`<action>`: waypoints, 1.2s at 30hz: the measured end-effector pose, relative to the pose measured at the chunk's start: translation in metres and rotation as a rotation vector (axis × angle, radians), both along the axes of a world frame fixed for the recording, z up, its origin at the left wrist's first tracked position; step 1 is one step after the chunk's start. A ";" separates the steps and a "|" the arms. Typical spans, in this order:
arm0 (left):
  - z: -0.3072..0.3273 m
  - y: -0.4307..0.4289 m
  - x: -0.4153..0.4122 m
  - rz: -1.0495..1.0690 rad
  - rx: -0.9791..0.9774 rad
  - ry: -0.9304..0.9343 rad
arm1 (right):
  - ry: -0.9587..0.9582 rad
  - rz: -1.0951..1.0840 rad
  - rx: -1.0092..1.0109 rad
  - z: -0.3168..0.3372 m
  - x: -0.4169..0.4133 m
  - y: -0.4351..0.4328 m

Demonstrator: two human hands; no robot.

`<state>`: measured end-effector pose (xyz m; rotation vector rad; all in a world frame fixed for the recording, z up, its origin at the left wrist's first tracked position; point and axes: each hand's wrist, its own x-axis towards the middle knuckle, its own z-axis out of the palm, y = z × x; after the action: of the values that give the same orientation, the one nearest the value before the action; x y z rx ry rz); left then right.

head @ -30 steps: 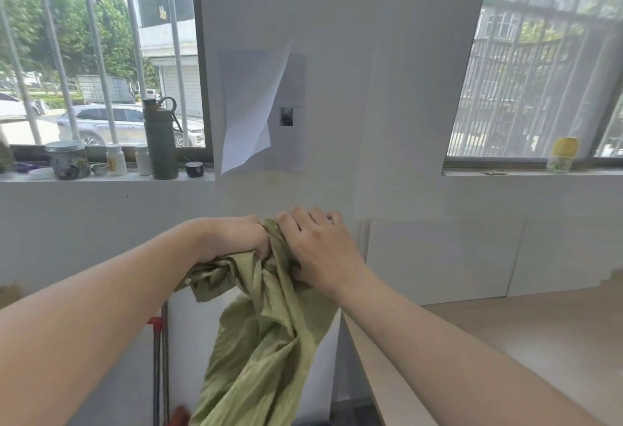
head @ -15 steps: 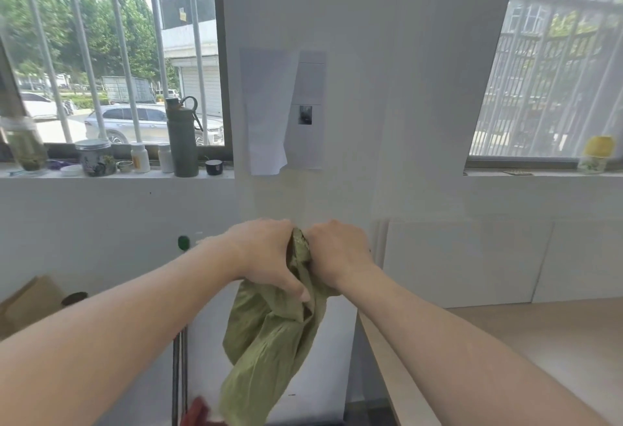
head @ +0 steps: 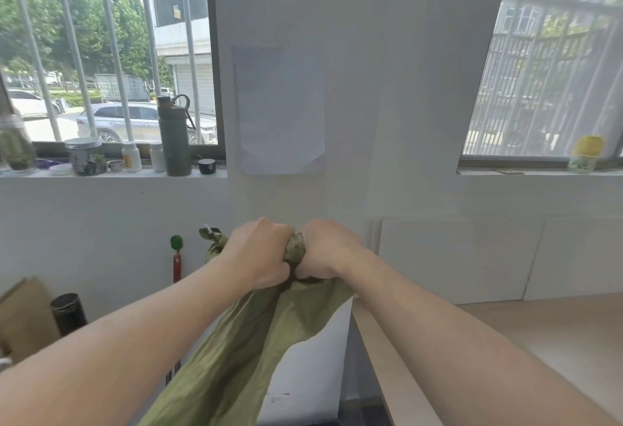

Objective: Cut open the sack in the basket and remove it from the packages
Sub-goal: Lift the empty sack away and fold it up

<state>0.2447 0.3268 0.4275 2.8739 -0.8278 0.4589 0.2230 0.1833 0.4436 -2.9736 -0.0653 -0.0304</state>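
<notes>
- Olive-green, thin and crinkled, the sack (head: 242,351) hangs in mid-air before the white wall. Its top is bunched between two fists and its loose body trails down out of the bottom of the view. No basket or packages are in sight.
- The left hand (head: 261,253) is clenched round the gathered top, and a twisted end of the material pokes out past its knuckles.
- The right hand (head: 328,250) is clenched on the same bunch, knuckle to knuckle against the left hand.
- The sack looks light and limp, with no stiffness of its own, since it drapes and creases freely. It is probably a little slick, so a full fist on gathered folds should hold better than a pinch on a single layer.
- The hanging part is likely to swing and could catch on the edge of the pale wooden tabletop (head: 505,341), which lies just to its right.
- Farther off, a dark green metal bottle (head: 174,139) stands among jars on the left windowsill, and a white paper sheet (head: 279,108) hangs on the wall.
</notes>
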 end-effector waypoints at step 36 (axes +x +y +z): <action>0.004 0.012 -0.030 0.020 0.138 -0.331 | -0.255 -0.146 -0.008 0.009 -0.040 0.012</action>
<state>0.2151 0.3385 0.4315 2.9781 -0.9097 0.9336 0.1828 0.1950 0.4527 -2.9586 0.1200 -0.4277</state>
